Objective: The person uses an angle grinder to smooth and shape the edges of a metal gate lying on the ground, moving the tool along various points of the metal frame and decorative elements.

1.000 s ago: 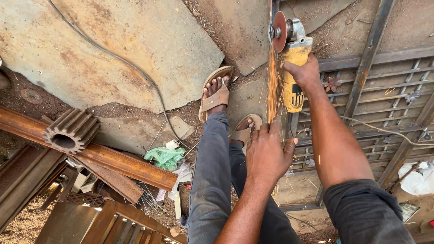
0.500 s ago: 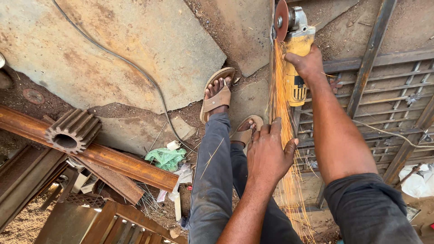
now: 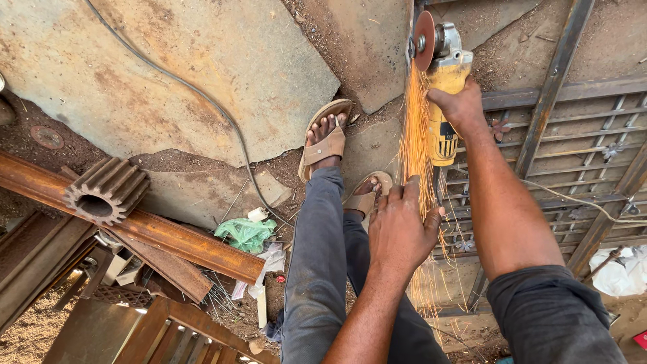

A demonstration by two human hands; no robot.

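My right hand grips a yellow angle grinder. Its disc touches the edge of a metal grille frame on the ground. A stream of orange sparks flies back toward me. My left hand is spread flat with fingers apart, pressing on the frame's edge right beside the sparks. My legs in grey trousers and my sandalled feet stand just left of the cut.
Large stone slabs cover the ground at the left, with a cable running over them. A rusty gear, rusty beams, green plastic scrap and metal frames lie at lower left. A white bag sits at right.
The grinder has moved a little farther along the frame edge, away from me. The spark stream has grown longer and denser. My left hand stays in place.
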